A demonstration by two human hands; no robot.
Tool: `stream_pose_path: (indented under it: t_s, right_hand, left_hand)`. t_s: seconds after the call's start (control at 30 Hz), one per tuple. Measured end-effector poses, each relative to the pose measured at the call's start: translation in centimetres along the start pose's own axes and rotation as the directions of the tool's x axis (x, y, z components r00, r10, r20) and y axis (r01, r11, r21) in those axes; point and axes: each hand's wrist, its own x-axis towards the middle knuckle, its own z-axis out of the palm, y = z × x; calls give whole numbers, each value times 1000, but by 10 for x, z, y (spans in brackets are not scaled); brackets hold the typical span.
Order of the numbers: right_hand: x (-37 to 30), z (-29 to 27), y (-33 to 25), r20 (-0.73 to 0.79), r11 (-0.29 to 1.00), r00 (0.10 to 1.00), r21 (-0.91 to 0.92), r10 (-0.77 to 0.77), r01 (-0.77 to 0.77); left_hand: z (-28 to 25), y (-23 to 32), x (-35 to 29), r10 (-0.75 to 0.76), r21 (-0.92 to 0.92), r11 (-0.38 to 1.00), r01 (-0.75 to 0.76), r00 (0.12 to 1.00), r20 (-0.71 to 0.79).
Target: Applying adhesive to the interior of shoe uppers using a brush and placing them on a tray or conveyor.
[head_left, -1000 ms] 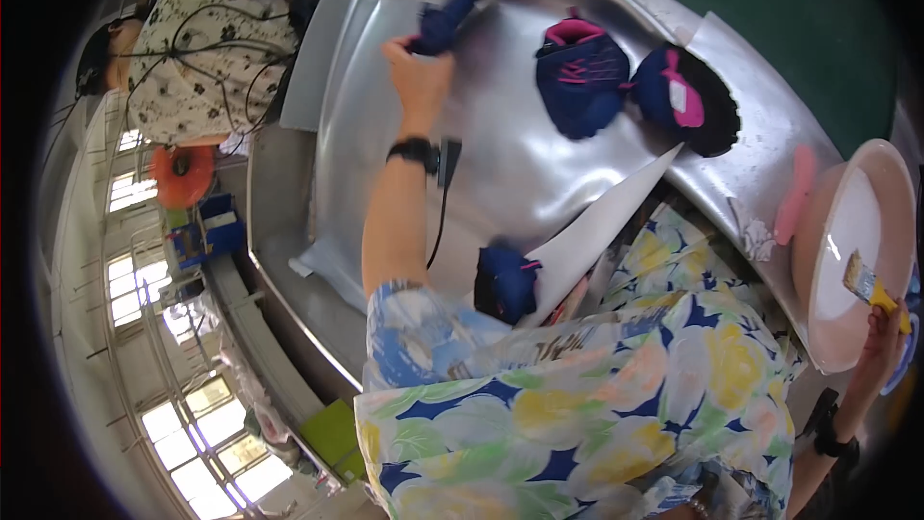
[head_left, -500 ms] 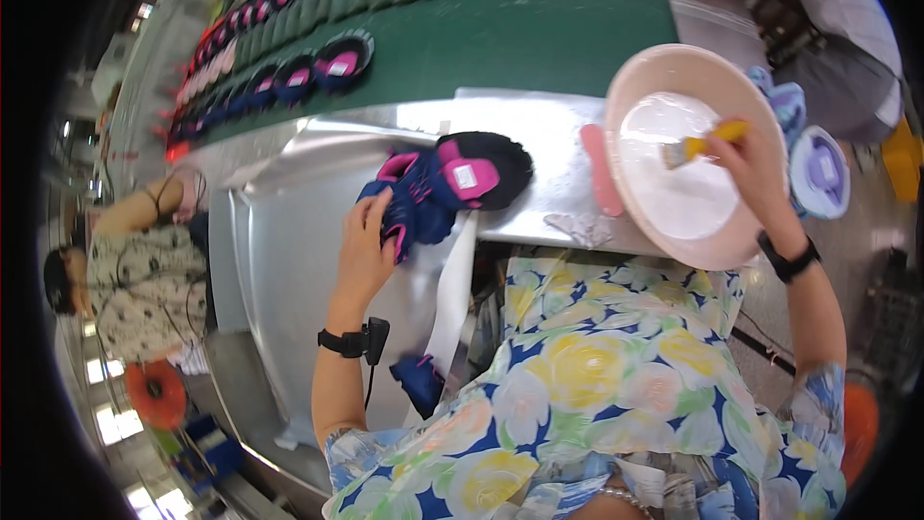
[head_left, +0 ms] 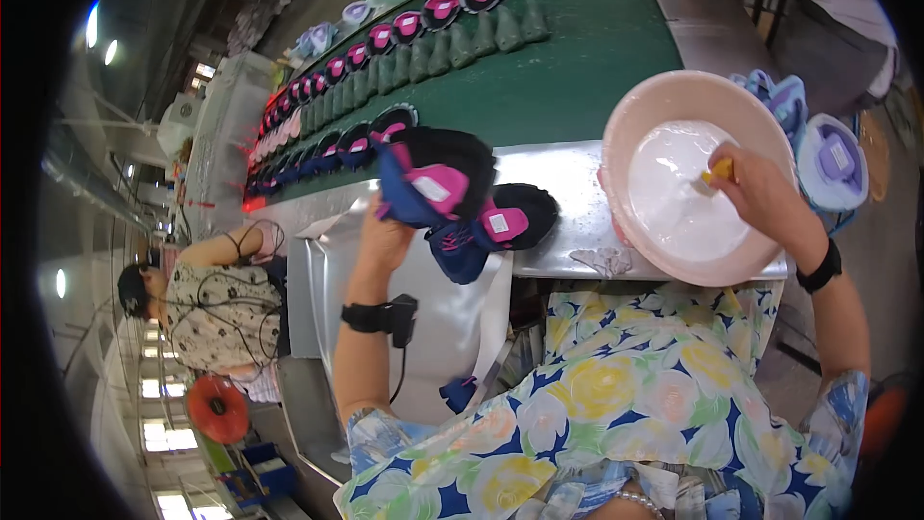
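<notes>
My left hand (head_left: 383, 239) is closed around a dark blue shoe upper (head_left: 399, 195) with a pink tongue and black lining, lifted above the metal table. Just right of it a second blue and pink shoe upper (head_left: 523, 220) lies on the table. Over the pale pink basin (head_left: 626, 116), my right hand (head_left: 758, 195) grips a yellow-handled brush (head_left: 717, 173). The bristles point down at the white liquid (head_left: 669, 169) in the basin; whether they touch it I cannot tell. A small dark blue piece (head_left: 459, 392) lies near the front of the metal tray.
A green conveyor belt (head_left: 577, 67) carries rows of shoe uppers (head_left: 443, 10) and dark green foot-shaped pieces (head_left: 462, 46). A crumpled grey scrap (head_left: 604, 260) lies left of the basin. Purple-blue shoes (head_left: 835, 159) stand to its right. One person (head_left: 226, 303) works at left, another (head_left: 828, 0) sits at upper right.
My left hand has lifted one shoe upper from beside the other, toward the belt. My right hand still holds the brush, now dipped lower in the basin. The whole view has shifted.
</notes>
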Motion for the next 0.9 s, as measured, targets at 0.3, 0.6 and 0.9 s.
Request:
stream_pose_path:
  t_s: [0.3, 0.6, 0.9]
  right_hand:
    - [-1, -35, 5, -475, 785, 878, 524, -53, 330]
    - [-18, -30, -3, -618, 923, 777, 357, 117, 145]
    - [-20, -1, -11, -378, 653, 819, 757, 432, 5]
  left_hand:
    - [161, -52, 62, -191, 493, 863, -110, 833, 519]
    - [212, -96, 59, 284, 204, 894, -399, 857, 430]
    - [237, -87, 66, 667, 527, 39, -849, 415, 619]
